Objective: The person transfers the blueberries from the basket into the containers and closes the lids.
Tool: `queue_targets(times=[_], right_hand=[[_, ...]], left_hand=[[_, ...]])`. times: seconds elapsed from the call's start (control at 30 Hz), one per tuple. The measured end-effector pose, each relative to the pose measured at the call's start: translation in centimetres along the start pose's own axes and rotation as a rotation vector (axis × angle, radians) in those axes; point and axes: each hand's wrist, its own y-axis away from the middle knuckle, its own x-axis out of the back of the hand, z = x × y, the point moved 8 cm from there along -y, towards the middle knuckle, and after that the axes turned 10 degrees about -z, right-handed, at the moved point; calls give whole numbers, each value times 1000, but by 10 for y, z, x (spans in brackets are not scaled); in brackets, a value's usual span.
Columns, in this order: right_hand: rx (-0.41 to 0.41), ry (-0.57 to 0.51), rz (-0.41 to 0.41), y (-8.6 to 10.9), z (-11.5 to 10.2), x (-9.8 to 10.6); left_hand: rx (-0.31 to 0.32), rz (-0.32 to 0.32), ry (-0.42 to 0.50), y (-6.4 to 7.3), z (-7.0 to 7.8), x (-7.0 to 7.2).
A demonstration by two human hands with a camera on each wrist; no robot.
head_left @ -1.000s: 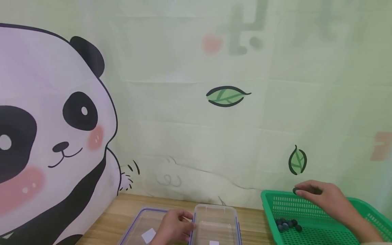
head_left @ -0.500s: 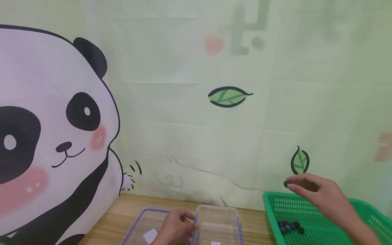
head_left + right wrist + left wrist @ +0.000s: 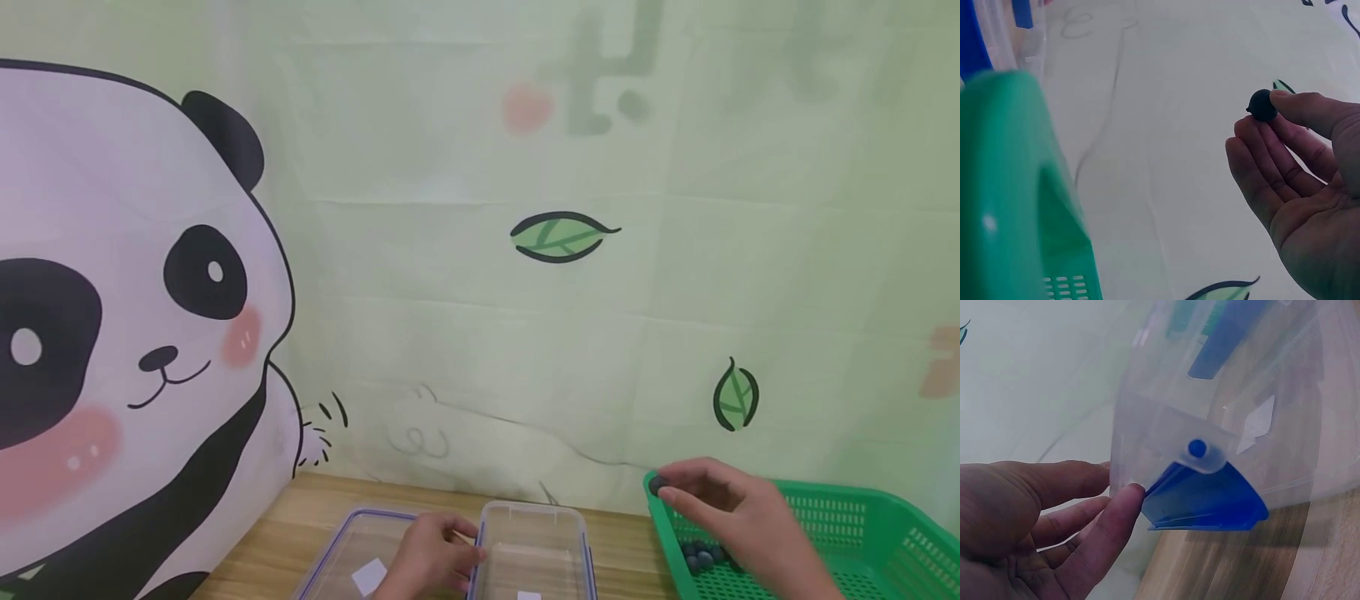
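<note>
Between right thumb and fingertips, my right hand (image 3: 738, 517) pinches a dark round blueberry (image 3: 658, 485). It is over the left rim of the green plastic basket (image 3: 832, 496), where several more blueberries (image 3: 701, 557) lie, partly behind the hand. In the right wrist view the blueberry (image 3: 1262, 105) sits at the fingertips. My left hand (image 3: 431, 554) holds the left side of a clear plastic container (image 3: 532, 533). The left wrist view shows its fingertips at the container's corner, beside a blue latch (image 3: 1207, 497).
A clear lid (image 3: 341, 550) with a blue seal and a white label lies left of the container, partly under my left hand. The wooden table (image 3: 622, 542) shows between container and basket. Behind stands a pale green cloth (image 3: 450, 317) printed with a panda.
My right hand, still pinching the blueberry, has moved left from above the basket's interior to its left rim, dipping lower. The left hand stays at the container.
</note>
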Motion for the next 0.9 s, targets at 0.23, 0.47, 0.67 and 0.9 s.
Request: queue_targets(times=[0.23, 0.47, 0.67, 0.9], right_hand=[[47, -27, -35, -2, -4, -26], [189, -68, -142, -4, -13, -57], [200, -121, -224, -7, -14, -86], [267, -177, -385, -8, -17, -127]], left_hand=[[11, -6, -1, 1, -2, -1], [7, -11, 11, 3, -4, -1], [32, -15, 12, 3, -8, 1], [49, -18, 13, 2, -10, 2]])
